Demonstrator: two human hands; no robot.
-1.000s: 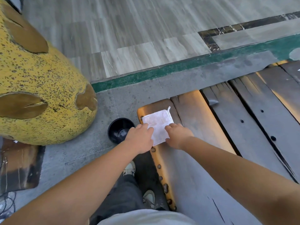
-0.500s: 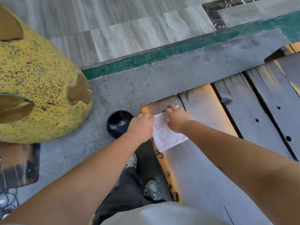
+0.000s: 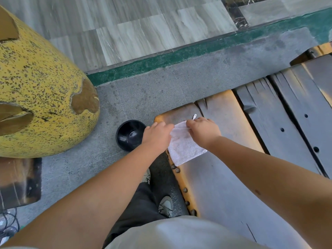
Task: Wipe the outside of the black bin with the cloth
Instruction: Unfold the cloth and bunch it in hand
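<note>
A small white cloth (image 3: 185, 147) lies on the corner of a wooden bench (image 3: 231, 126), its near edge reaching the bench's side. My left hand (image 3: 157, 136) pinches the cloth's far left corner. My right hand (image 3: 203, 131) pinches its far right corner, where a small loop tag sticks out. The black bin (image 3: 128, 134), small and round with its opening facing up, stands on the grey floor just left of the bench corner, partly hidden by my left hand.
A large yellow speckled rounded sculpture (image 3: 41, 97) stands to the left of the bin. My shoes (image 3: 165, 206) and dark trousers are below, between bench and bin. A dark wooden block (image 3: 19, 182) sits at lower left. Cables (image 3: 9, 223) lie in the bottom left corner.
Both hands moved from the cloth's near edge to its far corners and took hold of them. The cloth has slid toward me along the bench.
</note>
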